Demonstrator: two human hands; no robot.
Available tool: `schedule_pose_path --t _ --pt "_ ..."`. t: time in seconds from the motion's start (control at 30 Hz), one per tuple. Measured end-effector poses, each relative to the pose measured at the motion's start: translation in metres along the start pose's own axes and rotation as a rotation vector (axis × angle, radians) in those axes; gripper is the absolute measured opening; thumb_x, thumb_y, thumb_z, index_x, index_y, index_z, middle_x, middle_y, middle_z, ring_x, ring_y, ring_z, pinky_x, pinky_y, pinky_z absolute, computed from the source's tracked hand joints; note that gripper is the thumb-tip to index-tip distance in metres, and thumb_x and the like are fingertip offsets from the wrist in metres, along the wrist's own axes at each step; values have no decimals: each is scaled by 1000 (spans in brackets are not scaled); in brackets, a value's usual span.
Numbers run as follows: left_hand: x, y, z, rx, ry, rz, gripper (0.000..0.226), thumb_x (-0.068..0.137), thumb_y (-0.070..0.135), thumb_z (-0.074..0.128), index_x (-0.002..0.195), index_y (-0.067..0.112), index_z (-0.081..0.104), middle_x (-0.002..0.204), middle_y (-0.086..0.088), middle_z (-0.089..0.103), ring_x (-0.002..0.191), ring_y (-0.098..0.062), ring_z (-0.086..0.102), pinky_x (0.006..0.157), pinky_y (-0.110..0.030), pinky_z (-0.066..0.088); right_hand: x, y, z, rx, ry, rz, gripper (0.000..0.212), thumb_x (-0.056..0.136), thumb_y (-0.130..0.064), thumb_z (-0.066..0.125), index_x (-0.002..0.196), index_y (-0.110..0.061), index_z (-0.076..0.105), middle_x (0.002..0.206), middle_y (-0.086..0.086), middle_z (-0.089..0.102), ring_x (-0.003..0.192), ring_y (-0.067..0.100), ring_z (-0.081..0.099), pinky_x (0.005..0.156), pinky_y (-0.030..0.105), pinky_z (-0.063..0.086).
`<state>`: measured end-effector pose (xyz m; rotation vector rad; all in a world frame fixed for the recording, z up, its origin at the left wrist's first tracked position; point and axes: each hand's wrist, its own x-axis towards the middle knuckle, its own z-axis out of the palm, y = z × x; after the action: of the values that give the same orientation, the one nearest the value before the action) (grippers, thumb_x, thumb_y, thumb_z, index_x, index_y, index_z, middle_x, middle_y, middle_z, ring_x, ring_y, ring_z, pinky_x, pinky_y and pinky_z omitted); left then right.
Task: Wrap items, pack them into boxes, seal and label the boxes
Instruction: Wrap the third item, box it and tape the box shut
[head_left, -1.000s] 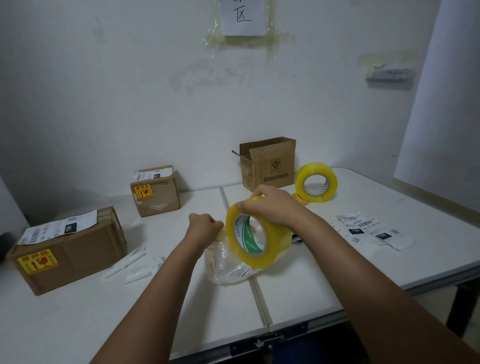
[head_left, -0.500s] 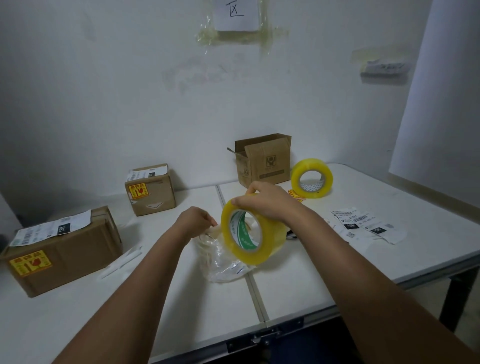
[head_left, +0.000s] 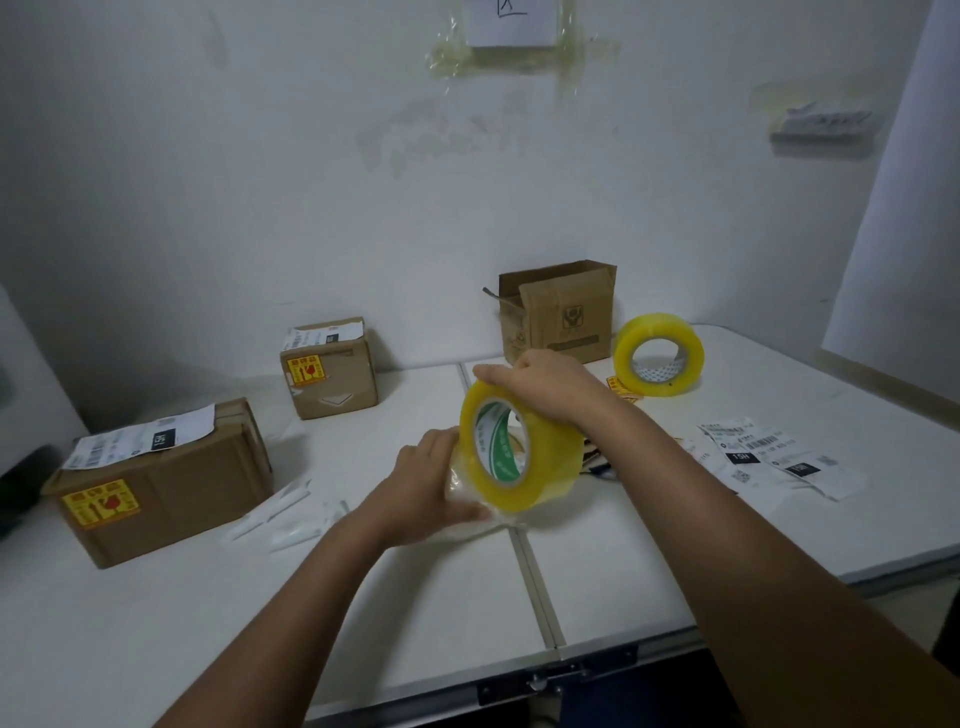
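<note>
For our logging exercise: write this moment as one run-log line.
right hand: grips tape roll | left hand: presses plastic-wrapped item | open box: unpacked

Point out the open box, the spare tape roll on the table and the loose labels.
open box (head_left: 566, 317): head view, front wall.
spare tape roll (head_left: 658, 332): head view, top of yellow band.
loose labels (head_left: 753, 447): head view, middle of the sheets.
</note>
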<state>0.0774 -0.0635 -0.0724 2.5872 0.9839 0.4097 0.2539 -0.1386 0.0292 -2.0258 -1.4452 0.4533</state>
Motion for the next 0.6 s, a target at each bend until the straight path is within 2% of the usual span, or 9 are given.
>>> schedule_pose_path --t 0.1,0.17,0.2,0.3,0.47,0.6 --pt "7 -7 -6 -99 -7 -53 85 70 51 81 140 31 36 135 5 46 118 -20 47 101 -40 44 6 5 0 313 -54 33 74 80 -76 51 112 -11 64 110 1 65 104 23 62 86 37 50" --pt "11 -7 -10 -182 20 -106 75 73 45 82 137 30 45 130 8 53 114 -14 51 98 -33 45 10 11 3 580 -57 91 75 76 -74 58 120 -13 63 113 3 69 104 22 64 97 42 51" --pt "12 -6 -12 -221 43 -132 70 76 43 81 136 29 48 125 10 56 111 -12 51 94 -28 43 12 13 7 674 -58 102 69 80 -70 58 119 -13 63 112 4 70 104 22 65 99 43 50" --pt "16 -9 -19 -299 60 -222 62 79 43 78 134 31 53 116 8 56 107 -13 51 89 -25 40 16 9 21 736 -82 78 48 94 -58 50 113 -16 61 116 4 68 109 21 63 104 41 47" --pt "24 -14 -26 -339 32 -279 62 80 39 77 136 27 53 117 2 56 109 -18 53 93 -29 43 21 -1 36 756 -6 97 63 89 -66 44 124 -15 57 120 4 62 111 22 59 104 46 44" --pt "28 -19 -29 -376 -1 -308 65 71 40 81 130 26 60 119 1 64 107 -18 61 94 -34 52 14 3 33 882 21 134 46 94 -57 47 121 -20 56 118 5 64 108 23 61 101 45 48"
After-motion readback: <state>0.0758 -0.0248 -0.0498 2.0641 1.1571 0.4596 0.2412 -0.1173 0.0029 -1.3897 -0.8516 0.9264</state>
